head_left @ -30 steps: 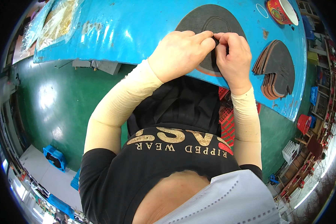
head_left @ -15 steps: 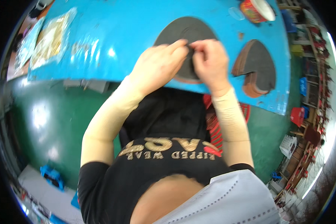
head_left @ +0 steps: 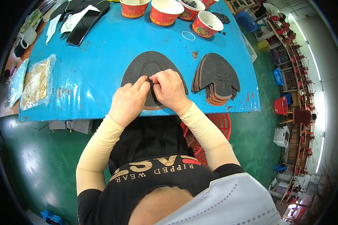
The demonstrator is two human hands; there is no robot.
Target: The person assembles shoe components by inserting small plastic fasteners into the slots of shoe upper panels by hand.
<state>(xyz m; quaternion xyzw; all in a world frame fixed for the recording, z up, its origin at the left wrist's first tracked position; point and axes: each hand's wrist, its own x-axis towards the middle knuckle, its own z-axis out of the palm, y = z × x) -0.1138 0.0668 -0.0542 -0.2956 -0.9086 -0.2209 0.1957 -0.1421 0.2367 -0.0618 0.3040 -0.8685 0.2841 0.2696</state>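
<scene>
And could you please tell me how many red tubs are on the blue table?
5: leftmost tub, second tub right of it, third tub holding dark bits, fourth tub lowest in the picture, fifth tub at the top edge; others may lie beyond it.

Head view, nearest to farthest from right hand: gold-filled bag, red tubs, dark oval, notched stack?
1. Dark oval: directly beneath the right hand.
2. Notched stack: right of the oval.
3. Red tubs: toward the table's far side.
4. Gold-filled bag: table's left end.
</scene>
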